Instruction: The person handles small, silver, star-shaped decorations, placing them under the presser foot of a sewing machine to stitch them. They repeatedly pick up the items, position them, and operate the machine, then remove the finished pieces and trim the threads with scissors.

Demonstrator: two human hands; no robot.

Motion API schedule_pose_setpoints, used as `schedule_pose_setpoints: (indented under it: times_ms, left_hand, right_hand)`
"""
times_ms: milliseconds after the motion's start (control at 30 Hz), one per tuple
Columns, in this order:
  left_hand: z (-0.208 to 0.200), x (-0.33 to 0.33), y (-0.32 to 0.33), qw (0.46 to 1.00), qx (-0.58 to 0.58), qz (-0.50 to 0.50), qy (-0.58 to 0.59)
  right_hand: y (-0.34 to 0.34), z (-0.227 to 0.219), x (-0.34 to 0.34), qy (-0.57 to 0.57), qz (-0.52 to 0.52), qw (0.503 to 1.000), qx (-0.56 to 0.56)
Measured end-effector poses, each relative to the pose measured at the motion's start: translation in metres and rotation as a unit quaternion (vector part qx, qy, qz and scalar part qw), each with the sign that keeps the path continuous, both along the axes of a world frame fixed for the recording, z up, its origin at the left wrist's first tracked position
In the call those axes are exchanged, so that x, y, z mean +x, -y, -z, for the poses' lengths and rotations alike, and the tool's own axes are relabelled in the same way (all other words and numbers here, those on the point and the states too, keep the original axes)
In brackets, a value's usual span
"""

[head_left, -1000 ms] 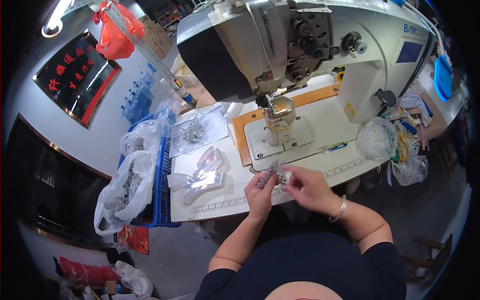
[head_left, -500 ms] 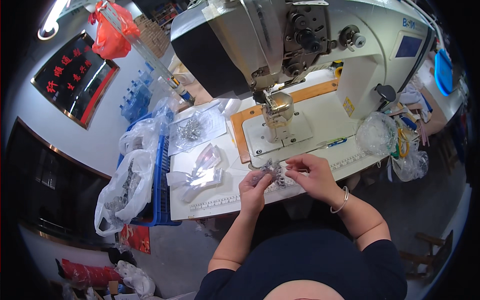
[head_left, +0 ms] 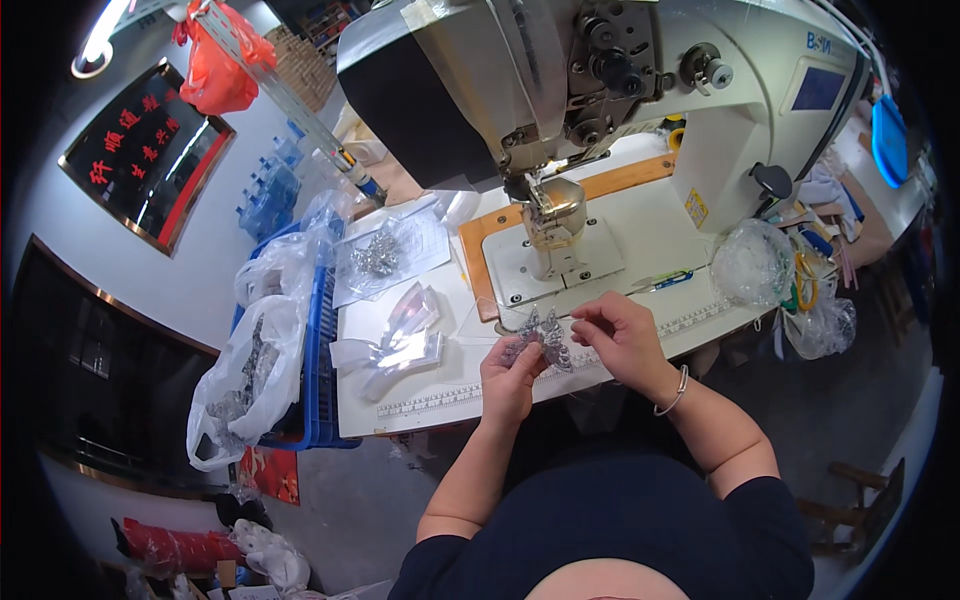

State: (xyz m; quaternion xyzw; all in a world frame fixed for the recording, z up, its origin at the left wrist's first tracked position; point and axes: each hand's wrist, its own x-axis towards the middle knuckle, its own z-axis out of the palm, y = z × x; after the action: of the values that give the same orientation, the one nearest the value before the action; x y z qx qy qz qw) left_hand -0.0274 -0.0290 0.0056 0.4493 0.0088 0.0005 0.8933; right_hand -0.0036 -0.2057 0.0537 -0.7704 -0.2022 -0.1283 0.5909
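A glittery silver butterfly-shaped ornament (head_left: 554,348) is pinched between the thumb and fingers of my left hand (head_left: 514,375), just above the front edge of the sewing machine table (head_left: 470,362). Its wings spread out past my fingertips. My right hand (head_left: 622,338) is close by on the right, apart from the ornament, with thumb and fingers curled together. Whether a thread or some other small thing sits in that pinch is too fine to see. Beyond both hands stands the industrial sewing machine (head_left: 735,95), its needle area over a metal plate (head_left: 600,262).
Clear plastic strips (head_left: 405,340) and a heap of silver pieces on a paper sheet (head_left: 425,245) lie left. A white bag (head_left: 215,425) hangs at the blue crate (head_left: 322,370). A ruler (head_left: 440,402) runs along the front edge; small snips (head_left: 662,281) and a plastic-wrapped bundle (head_left: 752,266) are right.
My right hand has drawn slightly up and away from the ornament. The butterfly shape has turned in my left hand, so its wings show more plainly.
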Motion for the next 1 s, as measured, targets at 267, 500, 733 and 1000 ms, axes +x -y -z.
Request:
schedule_pose_setpoints:
  times_ms: [267, 500, 733, 1000]
  left_hand:
    - [0.017, 0.005, -0.001, 0.996, 0.062, -0.037, 0.051]
    - [0.005, 0.005, 0.004, 0.999, 0.003, -0.003, 0.033]
    - [0.011, 0.006, 0.010, 0.997, 0.008, -0.053, 0.061]
    - [0.016, 0.005, 0.008, 0.996, -0.009, -0.047, 0.076]
  right_hand:
    - [-0.005, -0.013, -0.006, 0.127, 0.013, 0.990, -0.058]
    - [-0.003, -0.003, 0.010, 0.095, 0.024, 0.994, -0.051]
    - [-0.008, -0.017, -0.005, 0.237, -0.014, 0.962, -0.135]
    - [0.000, 0.000, 0.028, 0.067, -0.011, 0.995, -0.076]
